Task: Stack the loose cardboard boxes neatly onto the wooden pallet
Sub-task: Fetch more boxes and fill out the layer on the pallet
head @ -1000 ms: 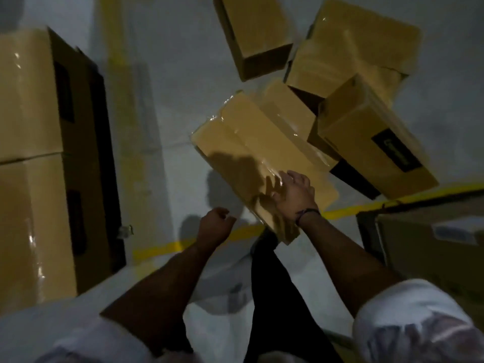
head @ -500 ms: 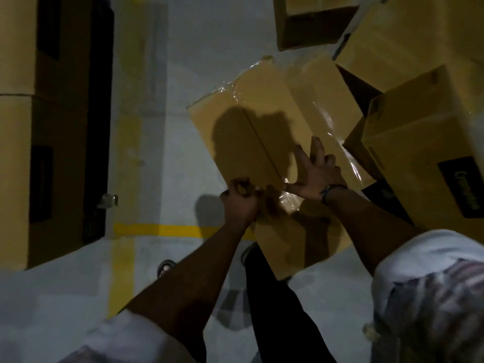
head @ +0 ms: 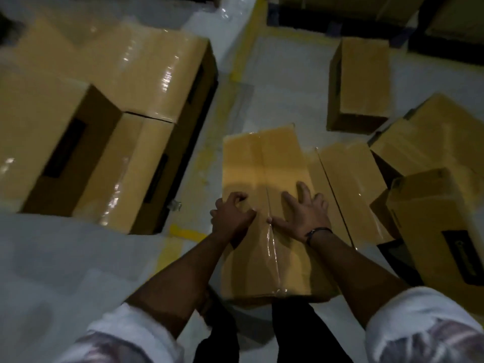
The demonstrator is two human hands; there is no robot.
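Over on the left the wrapped stack point(head: 146, 64) is sitting there shiny with film. I'm guessing that's where the pallet is, but I can't actually make out any wood under it, just a dark base. A yellow line point(head: 242, 56) is running down the floor point(head: 65, 258) between that stack and the loose stuff.

Middle of the shot, the box point(head: 264, 158) in play is lying flat on the floor right in front of the person's legs. The left hand point(head: 233, 218) is sitting on its top near the left edge with the fingers curled in. I honestly can't tell whether it's gripping anything or just knuckling down. The right hand point(head: 303, 216) is lying open and spread flat just right of the tape seam point(head: 273, 247). To me it's looking like they're steadying the box and squaring it up before getting hands under it for a lift.

A second box point(head: 348, 179) is lying tight against its right side, so there's no finger room there. I reckon the left and near edges are looking like the easier way in. A far box point(head: 364, 74) is standing well apart, and the right pile point(head: 440, 142) is leaning every which way, crowding that side. The path left to the stack is looking free of boxes.
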